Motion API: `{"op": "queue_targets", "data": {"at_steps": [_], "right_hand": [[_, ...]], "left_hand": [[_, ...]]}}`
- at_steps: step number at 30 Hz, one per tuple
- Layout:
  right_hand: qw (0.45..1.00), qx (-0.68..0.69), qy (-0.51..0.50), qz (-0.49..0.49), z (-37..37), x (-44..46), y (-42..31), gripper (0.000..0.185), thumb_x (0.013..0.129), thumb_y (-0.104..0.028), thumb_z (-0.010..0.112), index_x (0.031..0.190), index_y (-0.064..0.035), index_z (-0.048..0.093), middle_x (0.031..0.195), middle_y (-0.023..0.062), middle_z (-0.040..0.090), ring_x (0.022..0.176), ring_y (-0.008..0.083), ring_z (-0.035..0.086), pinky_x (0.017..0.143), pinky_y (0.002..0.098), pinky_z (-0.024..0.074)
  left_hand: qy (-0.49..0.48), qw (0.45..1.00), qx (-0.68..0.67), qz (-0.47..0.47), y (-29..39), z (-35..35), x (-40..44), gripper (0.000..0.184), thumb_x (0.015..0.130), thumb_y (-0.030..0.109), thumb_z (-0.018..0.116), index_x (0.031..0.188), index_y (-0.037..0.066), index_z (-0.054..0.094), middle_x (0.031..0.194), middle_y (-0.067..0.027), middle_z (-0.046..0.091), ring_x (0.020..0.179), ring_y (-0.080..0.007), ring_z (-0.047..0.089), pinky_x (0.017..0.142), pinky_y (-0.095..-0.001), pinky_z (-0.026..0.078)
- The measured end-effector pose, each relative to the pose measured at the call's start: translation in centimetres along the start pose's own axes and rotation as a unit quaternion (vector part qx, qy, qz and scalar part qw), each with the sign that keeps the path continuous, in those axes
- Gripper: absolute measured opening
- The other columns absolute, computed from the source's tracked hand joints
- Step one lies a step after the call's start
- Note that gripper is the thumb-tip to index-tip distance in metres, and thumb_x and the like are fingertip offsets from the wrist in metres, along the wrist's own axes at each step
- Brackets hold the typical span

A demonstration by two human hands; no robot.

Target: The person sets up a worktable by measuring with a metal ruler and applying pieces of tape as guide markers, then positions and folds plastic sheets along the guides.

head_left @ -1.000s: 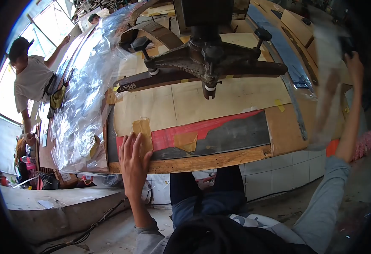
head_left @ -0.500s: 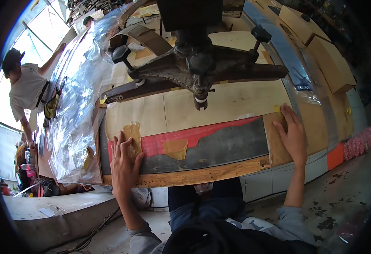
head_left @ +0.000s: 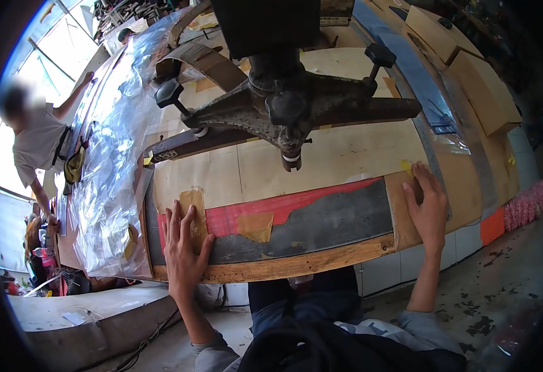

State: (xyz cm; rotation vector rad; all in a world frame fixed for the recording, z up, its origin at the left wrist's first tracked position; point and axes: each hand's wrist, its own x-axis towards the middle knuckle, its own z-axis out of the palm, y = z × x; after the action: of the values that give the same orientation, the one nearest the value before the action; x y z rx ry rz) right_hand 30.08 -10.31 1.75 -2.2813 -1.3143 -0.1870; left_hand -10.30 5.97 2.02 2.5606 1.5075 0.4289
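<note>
My left hand (head_left: 185, 249) lies open at the left end of the work surface, its fingers on and beside a strip of brown tape (head_left: 193, 201). At the other end, my right hand (head_left: 428, 208) rests with fingers extended on brown cardboard (head_left: 403, 214), close to a small yellow tape piece (head_left: 406, 165). Between the hands is a pale flat sheet (head_left: 327, 155), with a red band (head_left: 231, 217) and a dark grey surface (head_left: 333, 217) in front of it. Another brown tape piece (head_left: 256, 227) sticks across the red and grey. A wooden strip (head_left: 302, 263) forms the near edge.
A heavy dark metal machine head (head_left: 284, 108) with a crossbar and black knobs hangs over the sheet. Clear plastic film (head_left: 113, 155) covers the left side. Cardboard boxes (head_left: 482, 93) stand at the right. Another person (head_left: 39, 136) stands at the far left.
The view has shifted slightly, so the work surface appears a little lower. Both hands keep nearly the same places on it. The person at the left has barely moved.
</note>
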Motion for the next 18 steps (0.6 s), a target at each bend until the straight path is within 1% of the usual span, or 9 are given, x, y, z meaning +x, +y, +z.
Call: {"op": "queue_targets", "data": {"at_steps": [6,11,14,18], "right_hand": [[1.0,0.013,0.004,0.013,-0.2,-0.6,-0.1,0.036,0.085,-0.016,0.065,0.117,0.0004,0.06,0.121,0.0196,0.059,0.113,0.0332,0.056,0.097,0.0405,0.0444],[0.999,0.021,0.023,0.017,0.3,-0.8,0.0,0.035,0.085,-0.014,0.064,0.117,-0.0003,0.06,0.12,0.0181,0.06,0.111,0.0334,0.057,0.095,0.0404,0.0455],[0.999,0.02,0.035,0.006,0.5,-1.0,0.0,0.034,0.086,-0.013,0.063,0.117,-0.0007,0.059,0.12,0.0166,0.059,0.112,0.0327,0.056,0.095,0.0403,0.0454],[0.999,0.015,0.035,-0.005,0.7,-1.2,0.4,0.033,0.087,-0.013,0.061,0.117,-0.0006,0.059,0.122,0.0156,0.058,0.115,0.0325,0.054,0.097,0.0406,0.0427]], "left_hand": [[-0.02,0.999,-0.035,-0.009,-0.3,-0.4,-0.1,0.055,0.085,0.025,0.063,0.135,0.01,0.046,0.149,-0.018,0.029,0.138,-0.0401,0.024,0.11,-0.049,0.026],[-0.015,1.0,-0.021,0.007,-0.6,-0.4,-0.1,0.053,0.086,0.024,0.061,0.135,0.01,0.046,0.149,-0.0188,0.029,0.137,-0.0405,0.026,0.11,-0.0483,0.026],[-0.01,1.0,-0.012,0.02,-0.8,-0.2,0.0,0.052,0.086,0.024,0.061,0.134,0.009,0.046,0.149,-0.0197,0.029,0.137,-0.0413,0.026,0.11,-0.0479,0.027],[-0.014,0.999,-0.015,0.03,-1.0,-0.2,0.2,0.051,0.087,0.023,0.06,0.134,0.009,0.046,0.148,-0.0207,0.029,0.137,-0.0422,0.025,0.11,-0.0481,0.027]]}}
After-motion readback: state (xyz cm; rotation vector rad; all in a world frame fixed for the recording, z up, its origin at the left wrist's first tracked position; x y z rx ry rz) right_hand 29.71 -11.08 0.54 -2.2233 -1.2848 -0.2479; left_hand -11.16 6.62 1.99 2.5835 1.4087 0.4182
